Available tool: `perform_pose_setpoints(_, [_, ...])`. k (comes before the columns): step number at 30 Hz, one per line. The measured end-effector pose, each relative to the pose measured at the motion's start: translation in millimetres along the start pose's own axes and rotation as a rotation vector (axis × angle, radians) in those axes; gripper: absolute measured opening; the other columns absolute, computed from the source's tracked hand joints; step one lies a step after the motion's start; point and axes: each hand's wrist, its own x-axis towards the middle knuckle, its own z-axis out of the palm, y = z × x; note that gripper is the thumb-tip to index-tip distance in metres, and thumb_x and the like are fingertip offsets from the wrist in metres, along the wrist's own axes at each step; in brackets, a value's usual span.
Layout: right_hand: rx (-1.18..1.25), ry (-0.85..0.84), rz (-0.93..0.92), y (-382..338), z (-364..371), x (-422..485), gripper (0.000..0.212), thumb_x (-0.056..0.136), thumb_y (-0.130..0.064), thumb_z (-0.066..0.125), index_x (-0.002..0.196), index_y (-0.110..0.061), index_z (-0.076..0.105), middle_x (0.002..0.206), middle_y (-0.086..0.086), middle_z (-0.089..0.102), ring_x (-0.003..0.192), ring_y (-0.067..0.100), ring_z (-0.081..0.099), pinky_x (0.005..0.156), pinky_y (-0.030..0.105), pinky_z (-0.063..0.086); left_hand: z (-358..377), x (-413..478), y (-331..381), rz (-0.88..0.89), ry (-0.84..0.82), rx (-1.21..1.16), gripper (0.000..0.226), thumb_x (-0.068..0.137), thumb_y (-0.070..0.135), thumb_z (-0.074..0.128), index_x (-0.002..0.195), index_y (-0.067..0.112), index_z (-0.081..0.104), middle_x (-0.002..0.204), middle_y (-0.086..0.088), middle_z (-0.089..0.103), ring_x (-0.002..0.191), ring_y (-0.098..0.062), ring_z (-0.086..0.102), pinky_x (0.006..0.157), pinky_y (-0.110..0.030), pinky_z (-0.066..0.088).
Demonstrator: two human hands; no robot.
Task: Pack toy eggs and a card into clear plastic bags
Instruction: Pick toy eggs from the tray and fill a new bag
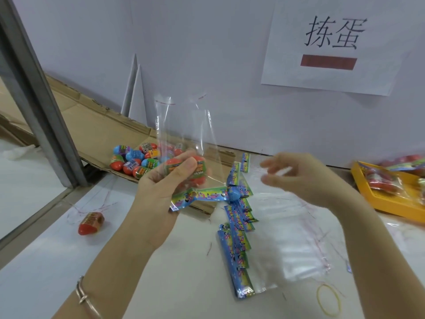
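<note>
Cupped round the bottom of the clear bag (pixel 184 125), the left hand (pixel 165 180) holds it upright, thumb pressing the toy eggs (pixel 197 171) inside through the film, with a card (pixel 202 195) lying crosswise beneath them. The right hand (pixel 299 173), at three o'clock from the bag, holds nothing; its fingers are spread loosely and blurred.

Taking the held bag as the dial's centre:

- The table (pixel 161 284) spreads from six o'clock outward. Its smooth top would let any dropped egg roll off.
- The cardboard (pixel 92 125) at ten o'clock slopes against the wall.
- The stack of empty bags (pixel 287 249) at five o'clock is slippery, so a careless reach may drag up several at once.
- The held bag's mouth, at twelve, gapes unsealed. Tilting it, or easing the grip, would likely spill the eggs.
- The yellow tray (pixel 386 203) at three o'clock already holds filled bags and sits well away, so carrying the bag there unsealed is probably the riskiest stretch.
- The loose eggs (pixel 135 160) at nine o'clock lie heaped near the cardboard's edge, where a nudge could scatter them.
- The row of cards (pixel 239 240) at five o'clock overlaps. Two may cling together.
- One stray red egg (pixel 91 223) lies at eight o'clock.
- A rubber band (pixel 328 300) lies at five o'clock, near the table's front.
</note>
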Motion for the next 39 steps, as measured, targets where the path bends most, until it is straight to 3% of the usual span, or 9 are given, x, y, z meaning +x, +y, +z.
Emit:
perform_pose_setpoints(2, [-0.267,-0.045,0.068,21,3,4,0.027,0.083,-0.039,0.071,0.109,-0.034,0.064,0.098,-0.014,0.06,0.076,0.0,0.054,0.062,0.019,0.038,0,0,-1,-0.015,0.004,-0.01,0.044,0.053,0.026,0.078,0.094,0.011,0.077,0.102,-0.013,0.074,0.087,-0.025,0.072,0.082,-0.034,0.059])
perform_pose_setpoints(6, [-0.116,0.073,0.043,28,38,13,0.035,0.091,-0.038,0.062,0.125,-0.034,0.059,0.116,-0.004,0.059,0.082,0.007,0.055,0.075,0.024,0.037,1,0,-2,-0.03,-0.012,-0.014,0.038,0.057,0.023,0.076,0.094,0.015,0.079,0.098,-0.01,0.076,0.083,-0.022,0.074,0.072,-0.031,0.061])
perform_pose_setpoints(9, [-0.184,0.003,-0.056,22,72,15,0.052,0.086,-0.053,0.06,0.135,-0.04,0.05,0.132,-0.007,0.05,0.111,0.013,0.05,0.095,0.032,0.036,1,0,-3,-0.029,-0.037,0.013,0.033,0.06,0.013,0.073,0.092,0.017,0.079,0.095,-0.009,0.076,0.08,-0.02,0.074,0.063,-0.025,0.058])
perform_pose_setpoints(14, [-0.522,0.076,-0.191,21,97,14,0.035,0.09,-0.044,0.056,0.124,-0.039,0.052,0.118,-0.011,0.057,0.109,0.017,0.049,0.086,0.034,0.024,0,-1,-5,-0.032,-0.053,0.085,0.048,0.062,0.012,0.073,0.11,0.01,0.071,0.102,-0.012,0.075,0.08,-0.022,0.073,0.063,-0.025,0.058])
perform_pose_setpoints(19, [0.19,0.27,-0.115,6,70,12,0.032,0.077,-0.022,0.068,0.092,-0.043,0.05,0.083,-0.012,0.055,0.065,0.007,0.051,0.066,0.023,0.042,4,-5,-7,-0.035,-0.092,0.152,0.048,0.05,0.021,0.081,0.098,0.019,0.076,0.098,-0.011,0.075,0.077,-0.021,0.073,0.064,-0.024,0.058])
perform_pose_setpoints(25, [0.713,0.389,-0.351,-42,3,-12,0.028,0.071,-0.013,0.056,0.093,-0.03,0.061,0.074,-0.012,0.067,0.065,0.001,0.055,0.062,0.013,0.042,9,-10,-13,-0.056,-0.207,0.238,0.045,0.057,0.019,0.078,0.101,0.019,0.075,0.096,-0.011,0.076,0.081,-0.02,0.073,0.066,-0.022,0.056])
perform_pose_setpoints(28, [0.571,0.347,-0.42,-56,-7,-28,0.029,0.071,-0.012,0.063,0.09,-0.03,0.051,0.08,-0.009,0.069,0.071,0.008,0.055,0.069,0.027,0.04,12,-13,-15,-0.064,-0.279,0.274,0.037,0.06,0.016,0.078,0.097,0.016,0.077,0.093,-0.011,0.076,0.08,-0.02,0.073,0.067,-0.022,0.056])
perform_pose_setpoints(33, [0.205,0.295,-0.358,-58,-8,-35,0.024,0.073,-0.032,0.069,0.094,-0.035,0.059,0.086,-0.022,0.067,0.084,-0.001,0.056,0.068,0.005,0.036,13,-17,-15,-0.087,-0.379,0.326,0.04,0.06,0.014,0.08,0.1,0.018,0.077,0.096,-0.011,0.076,0.086,-0.02,0.073,0.071,-0.022,0.056])
perform_pose_setpoints(39, [0.076,0.224,-0.339,-52,-19,-35,0.019,0.071,-0.047,0.074,0.088,-0.053,0.067,0.099,-0.029,0.057,0.095,-0.008,0.047,0.071,-0.002,0.029,12,-17,-13,-0.121,-0.454,0.377,0.04,0.065,0.011,0.078,0.104,0.022,0.075,0.102,-0.011,0.075,0.092,-0.024,0.073,0.075,-0.025,0.057])
